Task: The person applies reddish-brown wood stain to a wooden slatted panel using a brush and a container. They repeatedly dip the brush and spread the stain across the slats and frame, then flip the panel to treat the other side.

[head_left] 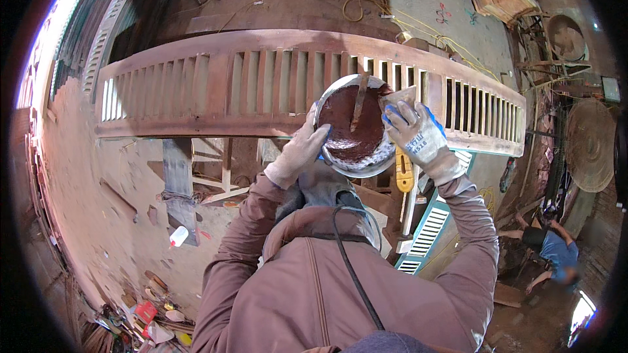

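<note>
My left hand [302,146], in a pale work glove, grips the left side of a round metal bowl [373,170]. Reddish-brown paste [340,114] fills much of the bowl and smears its inner wall. A flat wooden stick [359,101] stands tilted in the paste. At the bowl's right rim, my gloved right hand [417,136] is closed round a putty knife [404,173] with a yellow handle. Its broad blade [400,96] sticks out beyond my fingers beside the rim. Beneath the bowl lies a long slatted wooden panel [222,125], reddish-brown with a curved far edge.
A blue-green slatted frame [426,225] lies lower, to the right of my body. Yellow cord [451,42] trails over the floor beyond the panel. A white bottle [178,236] lies at the left. Another person [557,252] in blue is at the far right.
</note>
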`<state>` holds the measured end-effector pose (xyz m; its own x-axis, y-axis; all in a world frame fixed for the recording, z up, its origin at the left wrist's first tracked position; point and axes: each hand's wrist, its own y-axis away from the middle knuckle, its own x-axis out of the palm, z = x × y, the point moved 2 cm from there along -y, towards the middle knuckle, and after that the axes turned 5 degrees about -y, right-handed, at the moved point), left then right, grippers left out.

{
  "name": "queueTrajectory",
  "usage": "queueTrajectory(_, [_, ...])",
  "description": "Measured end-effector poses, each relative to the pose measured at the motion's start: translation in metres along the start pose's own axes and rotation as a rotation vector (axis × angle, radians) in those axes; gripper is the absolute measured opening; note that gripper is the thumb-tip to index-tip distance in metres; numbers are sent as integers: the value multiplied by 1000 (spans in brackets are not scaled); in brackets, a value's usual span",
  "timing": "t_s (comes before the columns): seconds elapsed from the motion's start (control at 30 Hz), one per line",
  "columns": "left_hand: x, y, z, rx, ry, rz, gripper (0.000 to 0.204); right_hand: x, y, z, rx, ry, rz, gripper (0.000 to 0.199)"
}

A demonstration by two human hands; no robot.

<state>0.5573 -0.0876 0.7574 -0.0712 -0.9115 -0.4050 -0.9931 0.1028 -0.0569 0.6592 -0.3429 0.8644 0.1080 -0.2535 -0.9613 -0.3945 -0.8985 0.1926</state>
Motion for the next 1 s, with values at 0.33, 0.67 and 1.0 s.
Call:
queueTrajectory(0.33, [-33, -17, -1, -155, 581, -92, 26, 7, -39, -4, -199, 166, -19, 22])
queueTrajectory(0.67, [-38, -57, 9, -267, 778, -98, 24, -42, -45, 41, 18, 169, 427, 25])
queueTrajectory(1.0, [-50, -49, 90, -722, 1242, -102, 29, 68, 122, 55, 1249, -1174, -1089, 29])
